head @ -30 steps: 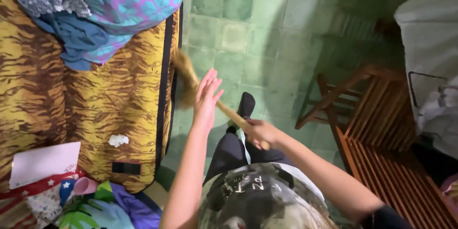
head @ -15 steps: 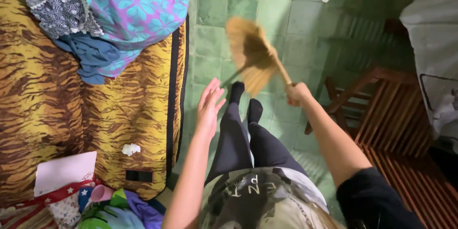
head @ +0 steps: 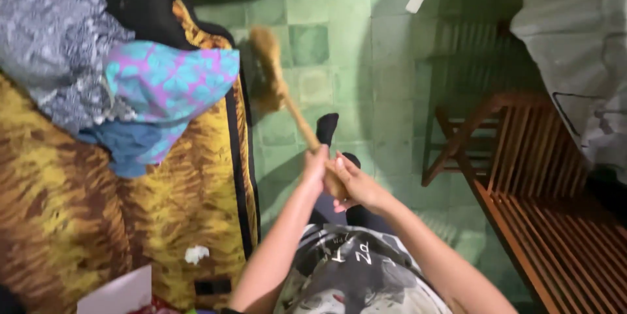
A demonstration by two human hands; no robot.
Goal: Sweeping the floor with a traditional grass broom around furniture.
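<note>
Both hands closed on hand broom (head: 277, 82) handle: left hand (head: 316, 165) above, right hand (head: 356, 183) at the butt. Bristle head hangs just beside tiger-print mattress (head: 163, 222) edge. Risk: swing snags bristles on bunched floral cloth (head: 163, 85) on mattress

Mattress (head: 98, 222) sits left; clothes pile (head: 117, 85) on its far end, broom (head: 274, 79) just right of its edge, wooden bench (head: 542, 216) well right, paper scrap (head: 196, 254) on its near part.
</note>
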